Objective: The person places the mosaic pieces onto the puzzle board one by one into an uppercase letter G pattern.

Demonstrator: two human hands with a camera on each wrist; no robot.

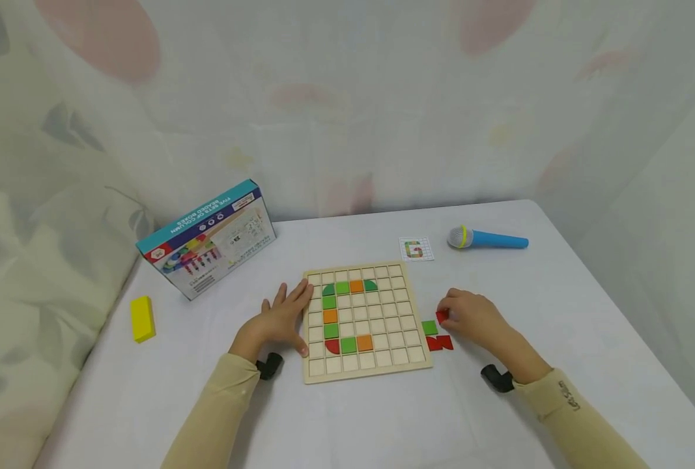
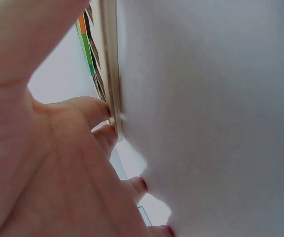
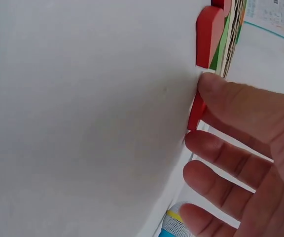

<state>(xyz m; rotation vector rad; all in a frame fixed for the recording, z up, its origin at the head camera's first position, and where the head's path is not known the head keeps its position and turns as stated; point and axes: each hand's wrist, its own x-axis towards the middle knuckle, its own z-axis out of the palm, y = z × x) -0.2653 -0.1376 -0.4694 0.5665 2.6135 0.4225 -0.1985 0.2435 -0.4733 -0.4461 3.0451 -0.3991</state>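
Note:
A wooden grid board lies on the table, with green, orange and red tiles forming a C-like outline in its cells. My left hand rests at the board's left edge, fingers spread, fingertips and thumb touching the frame. To the right of the board, my right hand pinches a red tile between thumb and index finger, low at the tabletop. The other fingers are slightly bent. Beside the board lie a green square tile and red pieces, next to that hand.
A small pattern card lies behind the board. Right of it is a blue toy microphone. A cardboard box stands at the back left, and a yellow block lies near the table's left edge. A curtain hangs behind.

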